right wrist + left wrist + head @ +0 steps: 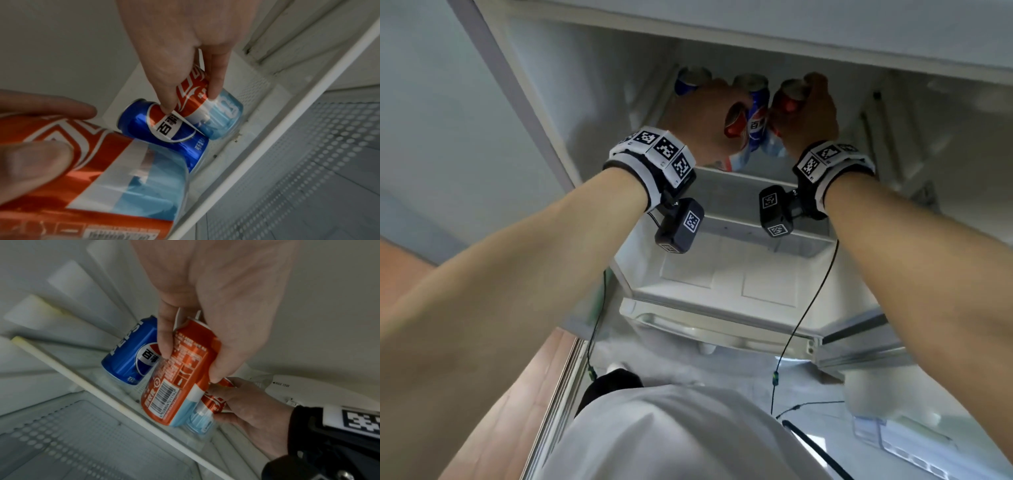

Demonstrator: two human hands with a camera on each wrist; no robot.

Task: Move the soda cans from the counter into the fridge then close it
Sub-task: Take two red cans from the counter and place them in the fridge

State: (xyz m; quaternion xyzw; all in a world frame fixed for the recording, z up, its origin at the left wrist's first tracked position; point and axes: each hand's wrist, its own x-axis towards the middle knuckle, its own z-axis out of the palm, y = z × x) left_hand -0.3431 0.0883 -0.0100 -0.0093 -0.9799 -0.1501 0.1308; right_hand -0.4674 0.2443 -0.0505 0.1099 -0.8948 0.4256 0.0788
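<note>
Both hands reach into the fridge's upper shelf. My left hand grips a red and pale-blue soda can from above, tilted, its base near the shelf's front rim. My right hand grips a second red and pale-blue can further right on the shelf. A blue Pepsi can stands between the two held cans. Another blue Pepsi can stands at the back left, partly hidden by my left hand.
Below the shelf lie a white lower shelf and a drawer cover. The open fridge door with its bins is at the lower right. Wooden floor is on the left. Cables hang from both wrists.
</note>
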